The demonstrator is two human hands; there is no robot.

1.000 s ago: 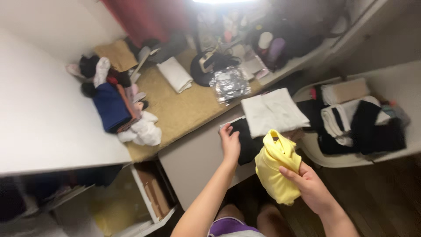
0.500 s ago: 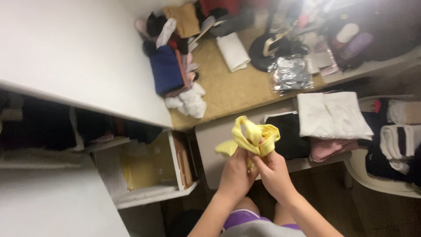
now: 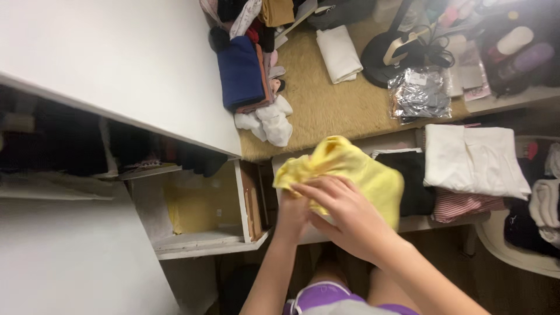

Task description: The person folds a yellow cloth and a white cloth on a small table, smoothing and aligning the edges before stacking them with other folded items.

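A yellow garment (image 3: 356, 169) is bunched up in front of me, above my lap. My right hand (image 3: 344, 216) lies over its lower part with fingers pressed into the cloth. My left hand (image 3: 290, 217) grips it from underneath, mostly hidden by the right hand. Both hands hold the garment over the edge of a low white surface (image 3: 408, 223).
A black folded item (image 3: 415, 181), a white folded stack (image 3: 473, 160) and a striped piece (image 3: 464, 205) lie to the right. A tan mat (image 3: 326, 111) carries a blue folded pile (image 3: 240, 73), white socks (image 3: 268, 122), a foil bag (image 3: 419, 93). An open white drawer (image 3: 198, 210) sits left.
The view swung left and down. Both hands pulled the yellow garment closer and spread it wider; my right hand moved on top of it.
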